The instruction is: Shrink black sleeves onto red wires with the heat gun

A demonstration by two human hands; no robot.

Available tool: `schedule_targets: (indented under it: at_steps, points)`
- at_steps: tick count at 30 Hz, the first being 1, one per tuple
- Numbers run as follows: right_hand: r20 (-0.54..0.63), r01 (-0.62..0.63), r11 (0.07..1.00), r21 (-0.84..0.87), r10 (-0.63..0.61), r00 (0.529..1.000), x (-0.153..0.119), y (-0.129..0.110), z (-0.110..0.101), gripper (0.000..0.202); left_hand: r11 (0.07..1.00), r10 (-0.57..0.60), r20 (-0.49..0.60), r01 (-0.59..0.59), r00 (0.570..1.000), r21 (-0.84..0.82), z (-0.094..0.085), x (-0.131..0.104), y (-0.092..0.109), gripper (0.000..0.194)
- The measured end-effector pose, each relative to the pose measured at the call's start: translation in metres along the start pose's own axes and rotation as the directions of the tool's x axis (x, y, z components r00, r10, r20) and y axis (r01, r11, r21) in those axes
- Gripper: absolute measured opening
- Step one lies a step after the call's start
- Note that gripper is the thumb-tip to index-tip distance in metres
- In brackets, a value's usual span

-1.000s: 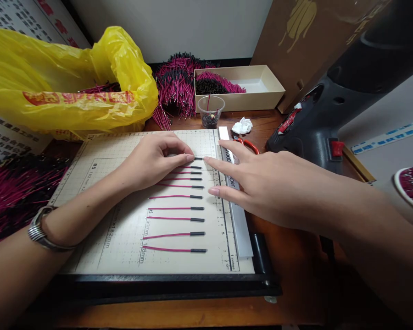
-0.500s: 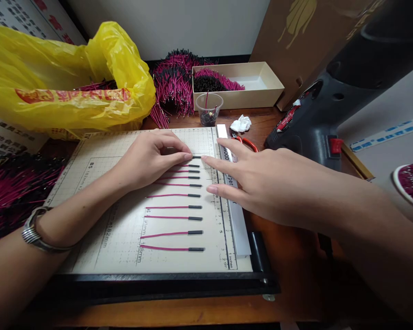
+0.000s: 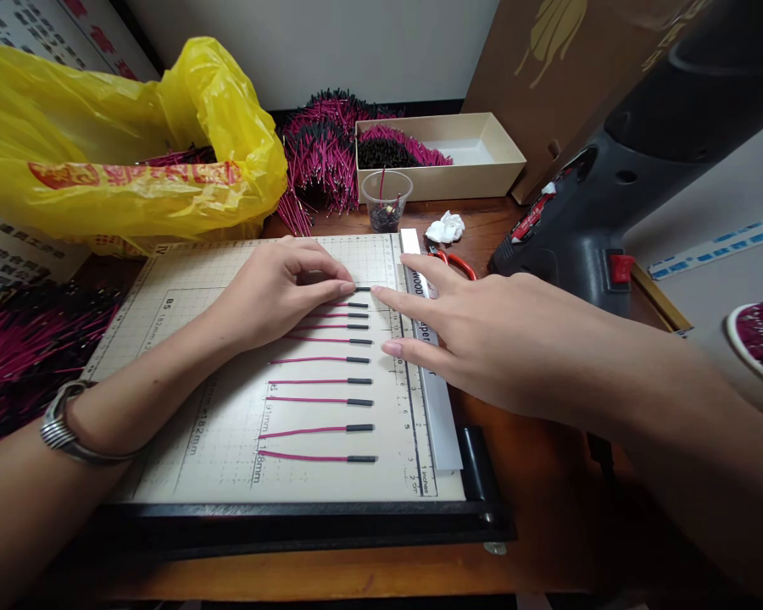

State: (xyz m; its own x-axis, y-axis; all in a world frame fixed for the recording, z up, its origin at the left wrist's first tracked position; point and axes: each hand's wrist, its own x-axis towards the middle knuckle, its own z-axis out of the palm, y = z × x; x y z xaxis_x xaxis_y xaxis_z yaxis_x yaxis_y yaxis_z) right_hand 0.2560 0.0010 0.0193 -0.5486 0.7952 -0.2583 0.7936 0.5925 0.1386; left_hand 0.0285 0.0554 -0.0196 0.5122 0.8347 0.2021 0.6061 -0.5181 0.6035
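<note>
Bare board (image 3: 184,339) left of the wires, metal ruler (image 3: 433,381) along its right edge, left hand (image 3: 273,292) pinching the top magenta black-tipped wire (image 3: 362,290), right hand (image 3: 483,339) open, fingertip at its tip

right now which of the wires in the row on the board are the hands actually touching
The topmost wire, farthest from the person. The left hand presses on it and the right hand index fingertip meets its black tip; the other wires lie untouched.
</note>
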Motion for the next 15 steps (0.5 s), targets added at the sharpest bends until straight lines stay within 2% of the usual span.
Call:
schedule_targets:
  at_steps: [4,10,15]
  points:
    - [-0.001,0.015,1.000,-0.007,-0.015,1.000,-0.0004,0.0001,0.0004,0.066,1.000,0.001,-0.003,-0.001,1.000,0.001,-0.0002,-0.0006,0.0006,0.020]
    - [0.061,-0.037,0.999,-0.038,0.039,0.997,0.0002,-0.0014,-0.0015,0.066,1.000,-0.001,0.008,0.001,1.000,-0.001,-0.0009,-0.0012,0.0001,0.021]
    - [0.040,-0.035,0.998,-0.046,0.037,0.999,0.0008,-0.0025,-0.0019,0.065,1.000,-0.010,0.018,0.010,1.000,0.005,-0.0015,-0.0017,-0.0005,0.022]
